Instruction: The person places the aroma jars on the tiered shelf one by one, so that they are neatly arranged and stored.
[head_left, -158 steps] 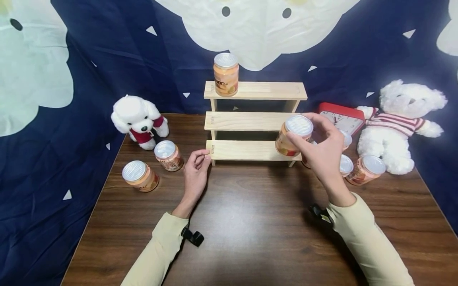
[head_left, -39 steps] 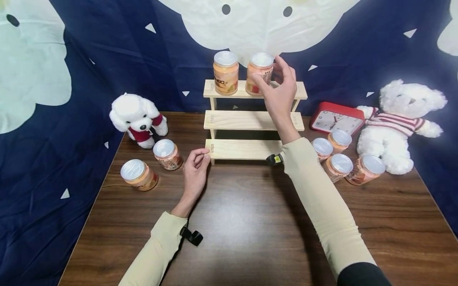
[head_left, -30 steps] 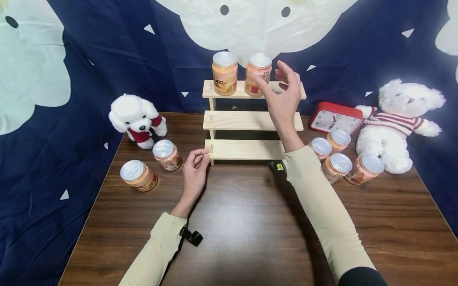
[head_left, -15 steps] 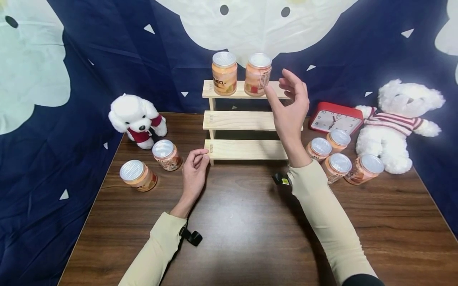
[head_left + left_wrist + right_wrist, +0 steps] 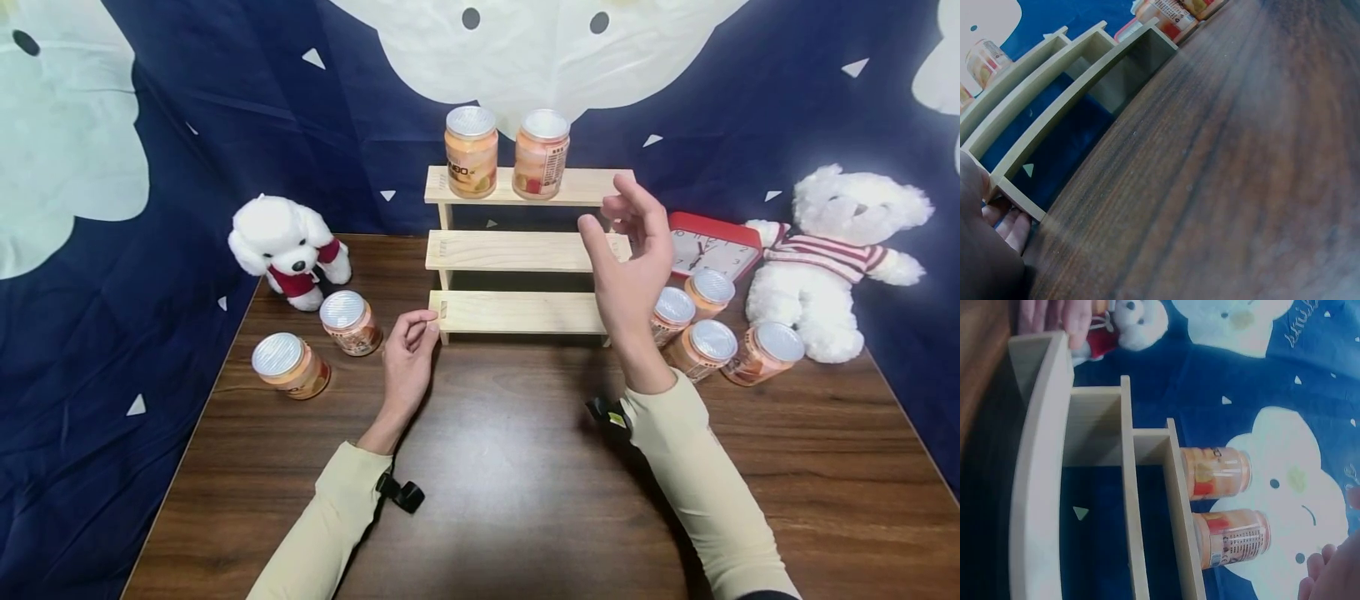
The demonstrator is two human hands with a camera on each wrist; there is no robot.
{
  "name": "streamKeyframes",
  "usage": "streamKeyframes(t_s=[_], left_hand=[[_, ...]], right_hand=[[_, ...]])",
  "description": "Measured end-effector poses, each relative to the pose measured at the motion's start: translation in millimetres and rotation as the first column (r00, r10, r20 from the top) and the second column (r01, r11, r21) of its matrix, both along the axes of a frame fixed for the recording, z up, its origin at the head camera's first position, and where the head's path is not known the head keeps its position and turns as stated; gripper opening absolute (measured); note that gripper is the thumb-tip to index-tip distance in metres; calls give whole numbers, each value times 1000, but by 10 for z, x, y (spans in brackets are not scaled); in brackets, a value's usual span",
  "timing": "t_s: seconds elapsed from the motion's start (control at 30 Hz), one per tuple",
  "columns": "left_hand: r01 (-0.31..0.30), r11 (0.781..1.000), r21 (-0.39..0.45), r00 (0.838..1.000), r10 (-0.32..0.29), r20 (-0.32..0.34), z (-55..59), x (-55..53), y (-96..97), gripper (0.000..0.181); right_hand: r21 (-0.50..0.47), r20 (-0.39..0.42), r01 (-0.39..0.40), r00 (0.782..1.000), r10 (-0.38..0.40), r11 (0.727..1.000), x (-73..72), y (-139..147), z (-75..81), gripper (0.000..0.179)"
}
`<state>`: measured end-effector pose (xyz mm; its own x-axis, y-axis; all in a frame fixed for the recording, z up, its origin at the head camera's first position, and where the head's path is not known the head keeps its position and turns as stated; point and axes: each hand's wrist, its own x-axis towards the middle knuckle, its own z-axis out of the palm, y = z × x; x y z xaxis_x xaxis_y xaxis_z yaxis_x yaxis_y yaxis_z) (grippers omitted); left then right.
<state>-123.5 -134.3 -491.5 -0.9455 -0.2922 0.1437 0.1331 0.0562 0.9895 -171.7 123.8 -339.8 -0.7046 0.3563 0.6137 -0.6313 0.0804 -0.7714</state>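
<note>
A three-step wooden display rack (image 5: 517, 312) stands at the back of the table. My left hand (image 5: 407, 362) holds the left end of its lowest step, thumb and fingers at the corner; the left wrist view shows the fingers (image 5: 1015, 226) against the side panel. On the top step stand two orange jars with silver lids, the left jar (image 5: 471, 158) and the right jar (image 5: 541, 158), upright with a gap between them. My right hand (image 5: 633, 267) is in the air before the rack's right end, holding nothing, thumb and fingers apart.
Several more jars (image 5: 765, 353) cluster right of the rack, partly behind my right hand. A red clock (image 5: 712, 243) and a white teddy bear (image 5: 806, 279) stand behind them. At left are two jars (image 5: 291, 367) and a white toy dog (image 5: 288, 250).
The right hand brought a jar up to the top step, set it down right of the first jar and let go. It has since drawn back down and right. The left hand stayed put.
</note>
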Motion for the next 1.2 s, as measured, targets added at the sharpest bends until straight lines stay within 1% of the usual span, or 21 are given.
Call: streamKeyframes(t_s=[0.13, 0.27, 0.37, 0.57, 0.83, 1.0, 1.2], left_hand=[[5, 1000, 13, 1000, -5, -6, 5, 1, 3, 19], [7, 1000, 16, 1000, -7, -10, -1, -1, 1, 19], [5, 1000, 14, 1000, -5, -12, -3, -4, -2, 19], [-3, 1000, 13, 1000, 3, -9, -4, 6, -3, 19], [12, 1000, 10, 1000, -12, -16, -28, -3, -8, 19], [-3, 1000, 10, 1000, 3, -23, -33, -8, -8, 15], [2, 1000, 11, 1000, -2, 2, -13, 3, -10, 19]], right_hand=[[-14, -37, -15, 999, 14, 1000, 134, 10, -38, 48], [-36, -73, -51, 996, 48, 998, 253, 48, -69, 47], [-35, -81, -62, 995, 59, 997, 325, 94, -88, 47], [63, -43, -21, 999, 24, 998, 445, 224, -150, 48], [100, -56, 22, 998, -17, 995, 552, 510, -278, 50], [156, -25, 48, 999, -45, 987, 649, 683, -359, 50], [211, 8, 72, 997, -75, 975, 772, 865, -456, 50]])
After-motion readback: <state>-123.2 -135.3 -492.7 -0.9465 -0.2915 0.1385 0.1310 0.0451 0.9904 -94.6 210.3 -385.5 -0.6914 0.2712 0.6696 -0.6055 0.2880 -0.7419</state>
